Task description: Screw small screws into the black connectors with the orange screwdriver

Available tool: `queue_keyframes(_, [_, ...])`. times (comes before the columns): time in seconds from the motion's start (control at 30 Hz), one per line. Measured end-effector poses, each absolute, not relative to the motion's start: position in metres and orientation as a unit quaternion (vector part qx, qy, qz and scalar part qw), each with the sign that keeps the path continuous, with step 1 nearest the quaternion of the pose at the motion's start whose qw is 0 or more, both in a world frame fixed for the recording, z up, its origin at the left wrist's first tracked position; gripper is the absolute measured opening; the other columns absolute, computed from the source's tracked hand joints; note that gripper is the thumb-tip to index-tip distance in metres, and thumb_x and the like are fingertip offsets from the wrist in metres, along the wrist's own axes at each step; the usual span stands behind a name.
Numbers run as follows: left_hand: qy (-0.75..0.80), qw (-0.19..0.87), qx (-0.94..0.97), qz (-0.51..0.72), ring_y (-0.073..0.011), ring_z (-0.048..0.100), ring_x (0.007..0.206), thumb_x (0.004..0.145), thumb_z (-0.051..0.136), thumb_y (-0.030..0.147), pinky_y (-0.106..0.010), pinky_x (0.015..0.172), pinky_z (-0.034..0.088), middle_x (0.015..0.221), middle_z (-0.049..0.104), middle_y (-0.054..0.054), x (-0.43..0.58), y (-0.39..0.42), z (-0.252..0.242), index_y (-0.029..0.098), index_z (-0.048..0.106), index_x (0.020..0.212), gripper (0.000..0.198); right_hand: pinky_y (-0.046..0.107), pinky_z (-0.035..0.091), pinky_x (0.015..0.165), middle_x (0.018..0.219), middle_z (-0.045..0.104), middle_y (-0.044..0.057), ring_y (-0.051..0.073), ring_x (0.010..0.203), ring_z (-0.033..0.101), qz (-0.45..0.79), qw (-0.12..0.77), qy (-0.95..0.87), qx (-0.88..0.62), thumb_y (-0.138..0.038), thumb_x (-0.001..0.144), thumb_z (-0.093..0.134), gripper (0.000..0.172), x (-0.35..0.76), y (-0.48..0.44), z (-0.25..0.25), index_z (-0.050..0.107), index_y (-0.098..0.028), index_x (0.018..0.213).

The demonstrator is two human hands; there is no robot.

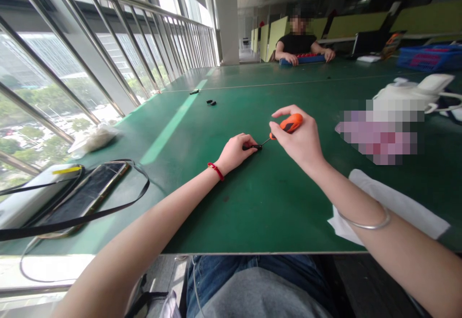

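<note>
The right hand (pixel 298 140) grips an orange-handled screwdriver (pixel 288 124), its tip at a small black part (pixel 251 147) pinched by the left hand (pixel 236 153), which hides most of it. Both are over a green bench (pixel 274 212). Pixelated items (pixel 378 133) at right cannot be made out. Far off, a blue crate (pixel 406 59) holds pinkish objects (pixel 429 59), too small to tell.
</note>
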State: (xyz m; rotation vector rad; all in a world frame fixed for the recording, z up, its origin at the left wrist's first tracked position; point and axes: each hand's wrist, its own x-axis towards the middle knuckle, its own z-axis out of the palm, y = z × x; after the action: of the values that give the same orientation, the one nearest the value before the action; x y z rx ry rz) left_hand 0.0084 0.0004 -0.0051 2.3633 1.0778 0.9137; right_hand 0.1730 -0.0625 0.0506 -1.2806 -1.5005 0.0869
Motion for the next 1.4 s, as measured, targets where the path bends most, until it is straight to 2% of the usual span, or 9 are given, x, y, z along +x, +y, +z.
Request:
queue_keyframes(0.1, [0.383, 0.191, 0.843, 0.325, -0.0143, 0.060, 0.077, 0.077, 0.064, 0.019, -0.028, 0.076, 0.052, 0.084, 0.062, -0.002, 0.009, 0.000, -0.005, 0.016, 0.067, 0.083, 0.007, 0.029, 0.041, 0.055, 0.070, 0.057, -0.001, 0.014, 0.056, 0.052, 0.037, 0.571, -0.626, -0.530, -0.029, 0.066, 0.067, 0.032, 0.174, -0.060, 0.049, 0.053, -0.023, 0.094])
queue_keyframes(0.3, [0.385, 0.193, 0.842, 0.324, -0.0144, 0.060, 0.078, 0.077, 0.063, 0.018, -0.028, 0.076, 0.052, 0.085, 0.062, -0.003, 0.009, -0.001, -0.004, 0.017, 0.067, 0.083, 0.007, 0.030, 0.042, 0.057, 0.062, 0.056, -0.001, 0.014, 0.055, 0.052, 0.066, 0.560, -0.630, -0.535, -0.027, 0.072, 0.061, 0.008, 0.176, -0.058, 0.047, 0.057, -0.021, 0.075])
queue_keyframes(0.4, [0.384, 0.195, 0.842, 0.324, -0.0144, 0.060, 0.078, 0.078, 0.063, 0.018, -0.028, 0.076, 0.052, 0.085, 0.062, -0.003, 0.009, -0.001, -0.004, 0.017, 0.067, 0.083, 0.006, 0.029, 0.041, 0.055, 0.067, 0.056, -0.003, 0.014, 0.054, 0.051, 0.048, 0.575, -0.623, -0.528, -0.021, 0.064, 0.065, 0.032, 0.175, -0.060, 0.049, 0.055, -0.022, 0.095])
queue_keyframes(0.6, [0.382, 0.189, 0.845, 0.322, -0.0145, 0.060, 0.077, 0.078, 0.063, 0.018, -0.028, 0.075, 0.051, 0.085, 0.062, -0.003, 0.009, -0.001, -0.004, 0.017, 0.067, 0.083, 0.007, 0.029, 0.040, 0.056, 0.060, 0.054, -0.002, 0.014, 0.055, 0.050, 0.054, 0.550, -0.637, -0.537, -0.029, 0.071, 0.061, 0.009, 0.175, -0.061, 0.050, 0.056, -0.022, 0.074])
queue_keyframes(0.73, [0.381, 0.189, 0.845, 0.324, -0.0147, 0.060, 0.077, 0.078, 0.064, 0.019, -0.028, 0.075, 0.051, 0.085, 0.062, -0.003, 0.009, -0.001, -0.004, 0.017, 0.067, 0.084, 0.007, 0.028, 0.040, 0.054, 0.063, 0.054, -0.004, 0.014, 0.053, 0.050, 0.055, 0.567, -0.630, -0.528, -0.025, 0.063, 0.067, 0.033, 0.176, -0.059, 0.049, 0.055, -0.023, 0.095])
queue_keyframes(0.93, [0.384, 0.173, 0.850, 0.316, -0.0146, 0.059, 0.077, 0.078, 0.062, 0.019, -0.027, 0.073, 0.050, 0.085, 0.063, -0.003, 0.009, -0.001, -0.004, 0.017, 0.066, 0.084, 0.007, 0.027, 0.039, 0.056, 0.064, 0.058, -0.001, 0.013, 0.055, 0.050, 0.057, 0.546, -0.650, -0.525, -0.024, 0.069, 0.059, 0.005, 0.177, -0.061, 0.052, 0.059, -0.020, 0.072])
queue_keyframes(1.17, [0.441, 0.042, 0.850, 0.286, -0.0184, 0.057, 0.075, 0.077, 0.063, 0.029, -0.031, 0.069, 0.045, 0.077, 0.063, -0.002, 0.013, -0.013, 0.001, 0.017, 0.060, 0.095, 0.021, 0.030, 0.043, 0.060, 0.067, 0.061, 0.002, 0.016, 0.060, 0.056, 0.004, 0.557, -0.636, -0.534, -0.024, 0.068, 0.058, 0.004, 0.186, -0.056, 0.052, 0.056, -0.021, 0.067])
queue_keyframes(1.3, [0.377, 0.149, 0.870, 0.282, -0.0143, 0.057, 0.067, 0.080, 0.060, 0.040, -0.026, 0.064, 0.045, 0.075, 0.064, 0.001, 0.013, -0.016, 0.003, 0.018, 0.054, 0.109, 0.037, 0.033, 0.044, 0.060, 0.064, 0.061, 0.002, 0.018, 0.058, 0.056, -0.009, 0.548, -0.630, -0.550, -0.027, 0.069, 0.061, 0.008, 0.189, -0.052, 0.049, 0.055, -0.022, 0.066])
queue_keyframes(1.4, [0.365, 0.158, 0.867, 0.300, -0.0128, 0.056, 0.067, 0.081, 0.056, 0.029, -0.025, 0.064, 0.045, 0.076, 0.063, 0.001, 0.011, -0.015, 0.003, 0.018, 0.057, 0.106, 0.027, 0.034, 0.044, 0.059, 0.063, 0.061, 0.003, 0.019, 0.057, 0.056, -0.014, 0.551, -0.626, -0.552, -0.029, 0.070, 0.061, 0.010, 0.189, -0.051, 0.049, 0.056, -0.022, 0.066])
